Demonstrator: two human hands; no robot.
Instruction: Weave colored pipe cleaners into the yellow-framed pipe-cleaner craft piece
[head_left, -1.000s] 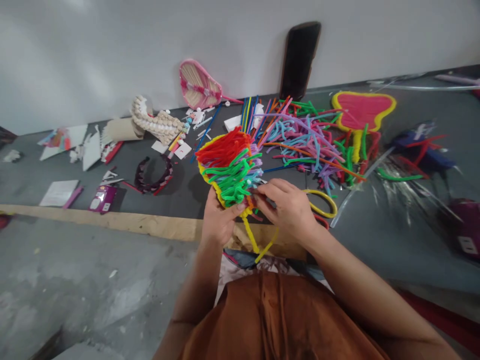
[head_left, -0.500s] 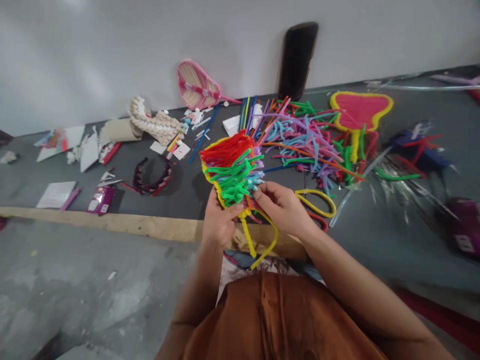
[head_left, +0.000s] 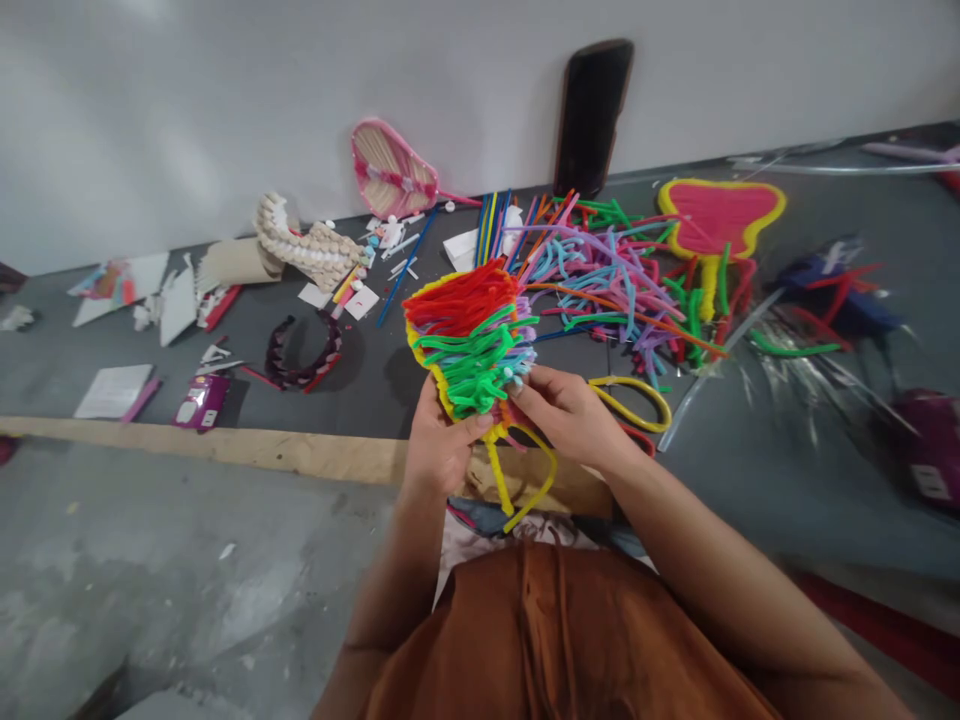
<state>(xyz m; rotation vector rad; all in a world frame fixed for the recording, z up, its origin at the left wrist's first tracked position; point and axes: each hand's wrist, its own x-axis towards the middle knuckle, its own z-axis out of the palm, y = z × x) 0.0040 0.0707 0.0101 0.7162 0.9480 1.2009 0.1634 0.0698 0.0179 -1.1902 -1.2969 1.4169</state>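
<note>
Between my two hands is a fan-shaped pipe-cleaner craft (head_left: 469, 340) with a yellow edge and rows of red, green, lilac and light blue pipe cleaners. My left hand (head_left: 442, 440) is closed round its lower left edge, the thumb pressing on the front. On the lower right side, my right hand (head_left: 562, 410) is closed, pinching pipe-cleaner ends between thumb and fingers. A twisted yellow handle (head_left: 498, 480) hangs from the bottom, with a loose yellow pipe cleaner curving beside it. The fingers behind the craft are hidden.
A heap of cut pipe cleaners (head_left: 600, 270) lies behind my right hand. A pink and yellow fan (head_left: 724, 215) rests to its right. A phone (head_left: 592, 120) and a pink leaf-shaped fan (head_left: 394, 170) lean on the wall. A dark braided headband (head_left: 304, 360) lies left.
The craft has shifted very slightly to the right and its face has turned a little. Both hands keep their hold in nearly the same places.
</note>
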